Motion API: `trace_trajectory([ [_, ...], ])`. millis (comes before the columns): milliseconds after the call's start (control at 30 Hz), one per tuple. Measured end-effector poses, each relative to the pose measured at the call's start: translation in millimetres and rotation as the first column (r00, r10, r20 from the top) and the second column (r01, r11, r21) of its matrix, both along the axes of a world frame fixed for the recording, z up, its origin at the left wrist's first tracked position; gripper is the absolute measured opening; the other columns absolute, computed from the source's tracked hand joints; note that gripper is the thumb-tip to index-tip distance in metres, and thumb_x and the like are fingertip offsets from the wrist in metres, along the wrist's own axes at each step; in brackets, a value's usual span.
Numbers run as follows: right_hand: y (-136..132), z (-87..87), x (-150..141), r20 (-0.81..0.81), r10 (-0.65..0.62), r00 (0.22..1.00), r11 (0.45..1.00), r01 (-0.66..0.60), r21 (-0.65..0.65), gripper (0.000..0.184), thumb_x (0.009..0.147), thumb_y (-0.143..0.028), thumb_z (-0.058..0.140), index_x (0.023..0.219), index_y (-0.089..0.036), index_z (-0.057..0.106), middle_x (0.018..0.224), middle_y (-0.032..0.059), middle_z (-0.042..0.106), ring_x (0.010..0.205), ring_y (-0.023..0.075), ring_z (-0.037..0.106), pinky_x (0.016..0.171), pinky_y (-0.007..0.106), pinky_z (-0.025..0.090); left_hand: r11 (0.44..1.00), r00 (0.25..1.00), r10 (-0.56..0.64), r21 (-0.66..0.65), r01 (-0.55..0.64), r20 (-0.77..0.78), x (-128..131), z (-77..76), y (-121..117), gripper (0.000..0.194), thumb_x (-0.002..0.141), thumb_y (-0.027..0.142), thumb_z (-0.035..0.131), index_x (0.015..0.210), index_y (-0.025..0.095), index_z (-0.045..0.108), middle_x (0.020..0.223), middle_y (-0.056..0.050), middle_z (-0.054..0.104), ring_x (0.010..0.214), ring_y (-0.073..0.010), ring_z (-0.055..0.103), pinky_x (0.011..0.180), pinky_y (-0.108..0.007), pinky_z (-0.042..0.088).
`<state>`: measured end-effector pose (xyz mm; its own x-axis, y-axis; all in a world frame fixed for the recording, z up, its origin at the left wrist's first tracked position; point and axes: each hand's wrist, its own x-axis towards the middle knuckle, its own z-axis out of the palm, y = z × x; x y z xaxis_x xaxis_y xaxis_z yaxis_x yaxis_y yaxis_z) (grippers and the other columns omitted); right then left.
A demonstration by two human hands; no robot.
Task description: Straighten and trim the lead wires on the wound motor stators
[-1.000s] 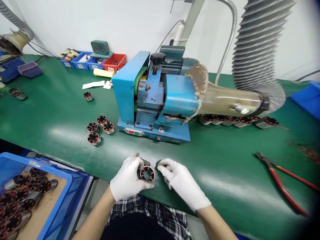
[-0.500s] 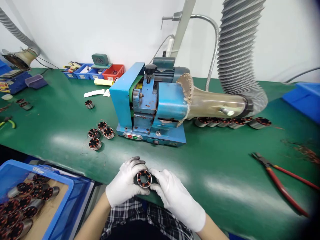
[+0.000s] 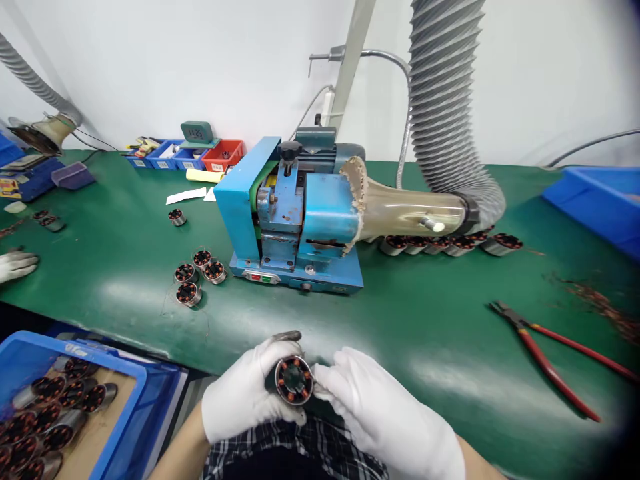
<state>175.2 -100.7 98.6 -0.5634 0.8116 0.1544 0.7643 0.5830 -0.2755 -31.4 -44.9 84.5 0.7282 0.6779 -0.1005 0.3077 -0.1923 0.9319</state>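
My left hand (image 3: pixel 250 393), in a white glove, is wrapped round a small round motor stator (image 3: pixel 294 380) with copper windings, held at the green table's near edge. My right hand (image 3: pixel 385 413), also gloved, pinches the stator's right side with its fingertips. The stator's open face points up toward the camera. Both hands sit just above my lap, in front of the blue machine (image 3: pixel 295 213).
Three stators (image 3: pixel 196 272) lie left of the machine, one more (image 3: pixel 177 217) farther back, and a row (image 3: pixel 445 243) lies under the duct. Red-handled pliers (image 3: pixel 545 360) lie at right. A blue bin (image 3: pixel 65 407) of stators sits lower left. Another person's gloved hand (image 3: pixel 17 263) rests at the left edge.
Both hands have drawn back toward me with the stator, and my right hand has closed onto it. A gloved hand of another person has appeared at the left edge.
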Motion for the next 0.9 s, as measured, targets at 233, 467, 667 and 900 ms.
trace_trajectory([
  [233, 10, 22.9, 1, -0.291, -0.09, 0.952, 0.916, -0.036, -0.4, 0.033, 0.095, -0.03, 0.027, 0.073, -0.02, 0.049, 0.065, -0.0017, 0.052, 0.06, 0.0126, 0.047, 0.059, 0.022, 0.039, 0.996, 0.94, 0.002, -0.08, 0.027, 0.342, -1, 19.0, -3, 0.029, 0.069, 0.019, 0.067, 0.097, 0.023, 0.061, 0.1, -0.006, 0.064, 0.097, -0.0228, 0.06, 0.091, -0.038, 0.044],
  [467, 13, 34.1, 6, -0.234, -0.157, 0.959, 0.866, 0.02, -0.499, 0.03, 0.093, -0.032, 0.03, 0.073, -0.021, 0.049, 0.067, -0.0014, 0.052, 0.064, 0.014, 0.046, 0.062, 0.024, 0.037, 0.825, 0.977, 0.211, 0.532, -0.193, 0.027, 3, 31.1, -16, 0.052, 0.069, 0.015, 0.068, 0.116, 0.025, 0.048, 0.12, -0.012, 0.048, 0.114, -0.0265, 0.048, 0.089, -0.037, 0.047],
  [667, 16, 35.6, -1, -0.274, -0.272, 0.922, 0.824, 0.077, -0.561, 0.026, 0.09, -0.027, 0.035, 0.069, -0.019, 0.047, 0.062, -0.0028, 0.044, 0.058, 0.0122, 0.039, 0.057, 0.025, 0.03, 0.842, 0.97, 0.223, 0.482, -0.243, 0.099, 8, 19.9, -23, 0.03, 0.072, 0.001, 0.054, 0.09, 0.025, 0.048, 0.1, -0.003, 0.052, 0.103, -0.0192, 0.05, 0.089, -0.035, 0.045],
  [900, 35, 22.7, 4, -0.5, -0.603, 0.622, 0.022, -0.614, -0.789, 0.017, 0.069, -0.028, 0.056, 0.06, -0.014, 0.057, 0.037, -0.0114, 0.026, 0.032, 0.0043, 0.018, 0.034, 0.019, 0.017, 0.799, 0.984, 0.166, 0.576, -0.171, 0.063, 10, 25.1, -24, 0.053, 0.068, 0.001, 0.054, 0.115, 0.023, 0.041, 0.112, -0.009, 0.047, 0.108, -0.0214, 0.049, 0.09, -0.035, 0.045],
])
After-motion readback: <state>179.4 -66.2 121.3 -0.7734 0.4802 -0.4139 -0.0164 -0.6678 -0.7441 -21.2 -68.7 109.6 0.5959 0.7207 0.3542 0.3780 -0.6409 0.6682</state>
